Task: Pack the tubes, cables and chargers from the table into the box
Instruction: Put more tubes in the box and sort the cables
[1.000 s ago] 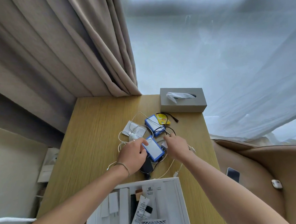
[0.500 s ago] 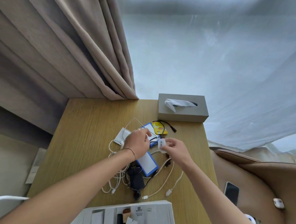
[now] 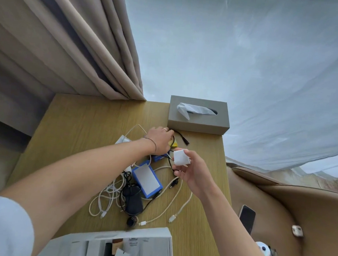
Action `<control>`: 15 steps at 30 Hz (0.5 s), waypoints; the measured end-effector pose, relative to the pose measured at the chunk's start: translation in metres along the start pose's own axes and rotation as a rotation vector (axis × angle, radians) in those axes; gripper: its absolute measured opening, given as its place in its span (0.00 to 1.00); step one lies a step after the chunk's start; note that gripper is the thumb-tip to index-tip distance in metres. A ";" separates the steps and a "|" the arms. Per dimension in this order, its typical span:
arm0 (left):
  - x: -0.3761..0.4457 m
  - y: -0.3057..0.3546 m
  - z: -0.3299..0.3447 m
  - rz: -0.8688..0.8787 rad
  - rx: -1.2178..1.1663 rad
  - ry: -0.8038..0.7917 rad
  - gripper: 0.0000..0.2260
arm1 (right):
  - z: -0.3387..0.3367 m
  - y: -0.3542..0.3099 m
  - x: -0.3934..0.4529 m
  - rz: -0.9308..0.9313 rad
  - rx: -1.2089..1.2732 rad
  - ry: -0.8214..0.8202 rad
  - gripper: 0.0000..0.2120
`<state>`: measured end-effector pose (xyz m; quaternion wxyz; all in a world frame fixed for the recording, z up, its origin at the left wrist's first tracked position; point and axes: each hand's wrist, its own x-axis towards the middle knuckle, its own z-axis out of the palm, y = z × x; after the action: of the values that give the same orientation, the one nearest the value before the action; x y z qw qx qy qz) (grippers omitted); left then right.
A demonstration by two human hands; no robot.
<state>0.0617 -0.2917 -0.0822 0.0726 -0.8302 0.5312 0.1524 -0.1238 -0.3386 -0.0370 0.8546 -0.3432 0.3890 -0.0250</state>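
Box (image 3: 133,239) cut off below.

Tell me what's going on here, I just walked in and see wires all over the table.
A person is packing chargers and cables into a white box at the table's near edge. The right hand holds a white charger lifted above the pile. The left hand reaches to the far side, onto a black cable beside the tissue box. White cables, a black adapter and a blue-edged pack lie unpacked on the table.
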 end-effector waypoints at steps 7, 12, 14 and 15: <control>0.006 0.010 -0.002 0.024 0.191 0.003 0.08 | -0.007 0.002 -0.003 -0.014 -0.065 0.035 0.15; 0.000 0.004 -0.016 0.139 0.329 0.018 0.09 | -0.012 0.005 -0.006 -0.023 -0.078 0.055 0.13; -0.005 -0.006 -0.020 0.146 0.299 0.042 0.08 | -0.012 0.006 -0.007 -0.027 -0.094 0.051 0.13; -0.009 -0.011 -0.021 0.142 0.264 0.067 0.07 | -0.012 0.006 -0.008 -0.030 -0.102 0.044 0.12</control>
<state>0.0714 -0.2849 -0.0600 0.1524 -0.7785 0.6061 0.0585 -0.1387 -0.3381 -0.0407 0.8269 -0.3914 0.4031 -0.0256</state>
